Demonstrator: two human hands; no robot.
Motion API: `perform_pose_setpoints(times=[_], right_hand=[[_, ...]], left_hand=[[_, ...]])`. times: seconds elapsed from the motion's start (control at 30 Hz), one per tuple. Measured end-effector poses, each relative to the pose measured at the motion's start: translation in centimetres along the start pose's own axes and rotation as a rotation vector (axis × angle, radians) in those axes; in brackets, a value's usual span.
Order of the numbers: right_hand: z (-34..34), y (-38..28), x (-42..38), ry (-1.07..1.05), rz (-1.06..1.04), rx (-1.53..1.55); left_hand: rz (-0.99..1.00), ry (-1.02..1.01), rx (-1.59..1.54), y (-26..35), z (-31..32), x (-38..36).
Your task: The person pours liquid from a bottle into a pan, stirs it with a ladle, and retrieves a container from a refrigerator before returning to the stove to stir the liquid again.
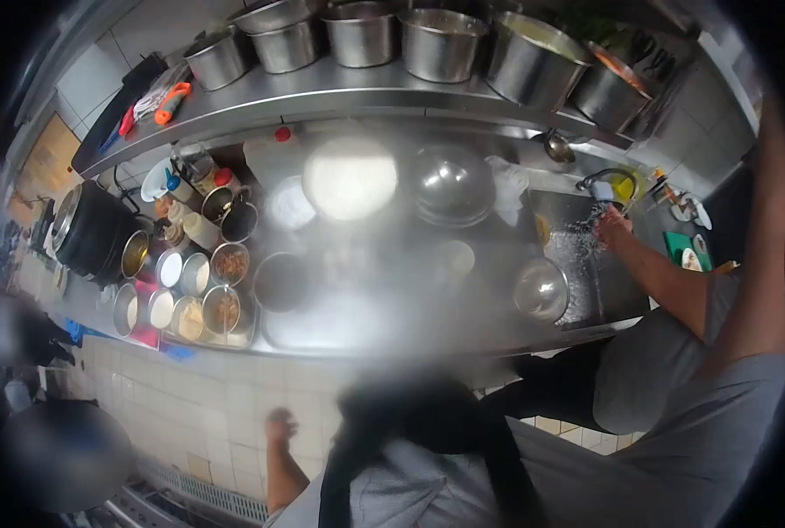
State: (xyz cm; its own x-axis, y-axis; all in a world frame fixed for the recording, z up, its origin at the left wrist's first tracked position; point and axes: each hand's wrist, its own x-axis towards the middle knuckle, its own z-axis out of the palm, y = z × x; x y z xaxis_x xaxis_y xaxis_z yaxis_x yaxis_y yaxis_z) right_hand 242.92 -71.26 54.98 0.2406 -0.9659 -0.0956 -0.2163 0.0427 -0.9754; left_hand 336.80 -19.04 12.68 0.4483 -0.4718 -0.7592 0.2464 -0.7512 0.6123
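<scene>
- Pots (227,262) crowd the tabletop's (463,326) left end.
- Left hand (280,427) hangs below the front edge; its grip is too blurred to tell.
- Right hand (612,224) is under the running tap (600,187) at the right-end sink (586,295), grip unclear. Rinsing seems under way, with the water not yet off.

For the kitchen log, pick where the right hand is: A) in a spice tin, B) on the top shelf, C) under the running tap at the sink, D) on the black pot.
C: the right hand is under the tap, water splashing into the sink.
</scene>
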Motion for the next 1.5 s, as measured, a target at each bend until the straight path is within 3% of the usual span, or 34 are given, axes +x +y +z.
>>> perform_pose_setpoints(times=[0.07,0.1,0.17,0.23,0.27,0.33,0.37,0.43,0.53,0.57,0.63,0.67,0.73,0.77,0.83,0.87,1.0,1.07,1.1,1.17,1.23,1.3,1.33,1.37,1.4,1.5], right_hand=[[7.2,17.8,-2.3,-0.450,0.274,0.722],[4.3,22.8,-1.7,0.132,0.326,0.511],[6.1,23.2,-0.1,0.481,0.440,0.509],[9.1,19.7,-1.7,0.501,0.495,0.411],[11.2,17.2,-1.1,0.596,0.633,0.220],[6.7,22.2,0.2,0.325,0.529,-0.301],[4.9,23.5,0.7,0.327,0.541,-0.297],[2.3,25.8,0.5,-0.098,0.145,-1.180],[2.8,25.0,0.6,-0.060,0.151,-1.378],[3.4,24.2,0.7,-0.042,0.143,-1.480],[4.8,22.4,0.3,-0.003,0.119,-1.689],[5.6,21.7,-0.5,-0.005,0.127,-1.683],[7.1,20.3,-2.2,0.246,0.171,-0.120],[7.2,19.9,-2.9,0.296,0.178,0.162],[7.1,20.5,-2.4,0.288,0.202,0.281],[7.0,20.9,-1.8,0.280,0.208,0.308],[6.8,22.4,-0.5,0.211,0.196,0.365],[6.0,21.7,-2.2,0.168,0.100,0.394],[5.9,15.2,-5.6,0.259,0.022,0.331],[10.6,0.5,-14.2,0.403,-0.282,0.278],[20.7,-13.6,-22.4,0.502,-0.613,0.236],[32.1,-16.1,-26.5,0.531,-0.778,0.216],[40.1,-14.3,-26.7,0.624,-0.737,0.094],[43.1,-11.6,-28.0,0.504,-0.747,0.261],[46.8,-9.2,-29.7,0.650,-0.632,0.250],[55.0,-1.8,-36.3,0.840,-0.134,0.384]], left_hand=[[0.009,-0.027,0.078,-3.3,0.8,-0.4],[0.030,-0.074,0.144,-5.3,1.2,-0.5],[0.101,-0.355,0.310,-8.9,1.7,-1.1],[0.196,-0.328,0.770,-5.4,5.3,-8.3],[0.351,-0.337,0.921,-7.6,5.6,-7.1],[0.789,-0.311,0.991,-15.0,5.0,-4.1],[1.121,-0.235,0.941,-17.7,4.8,-3.3],[0.635,-0.304,1.052,-15.7,5.4,-4.6],[0.265,-0.243,1.136,-9.9,7.2,-6.8],[0.256,-0.246,1.147,-9.2,6.5,-6.3],[0.553,-0.438,1.108,-7.7,5.1,-5.1],[0.549,-0.441,1.116,-7.7,5.0,-4.8],[0.157,-0.231,0.444,-7.5,5.0,-3.8],[0.156,-0.235,0.452,-6.4,5.0,-3.6],[-0.200,-0.089,0.080,-3.7,5.1,-2.6],[-0.122,-0.126,0.108,-3.1,5.0,-2.3],[-0.159,-0.095,0.176,-0.5,5.5,-1.9],[0.403,-0.358,1.045,-1.1,4.5,1.0],[0.718,-0.492,1.470,-1.5,3.8,3.2],[0.722,-0.573,1.438,-1.2,3.3,5.9],[0.712,-0.644,1.383,-0.6,2.6,9.3],[0.760,-0.741,1.379,0.6,2.0,13.4],[0.840,-0.821,1.360,0.9,1.7,16.5],[0.983,-0.927,1.271,2.1,2.5,17.8],[0.846,-0.917,1.468,4.1,2.4,18.4],[0.807,-1.024,1.765,9.4,5.2,17.3]])
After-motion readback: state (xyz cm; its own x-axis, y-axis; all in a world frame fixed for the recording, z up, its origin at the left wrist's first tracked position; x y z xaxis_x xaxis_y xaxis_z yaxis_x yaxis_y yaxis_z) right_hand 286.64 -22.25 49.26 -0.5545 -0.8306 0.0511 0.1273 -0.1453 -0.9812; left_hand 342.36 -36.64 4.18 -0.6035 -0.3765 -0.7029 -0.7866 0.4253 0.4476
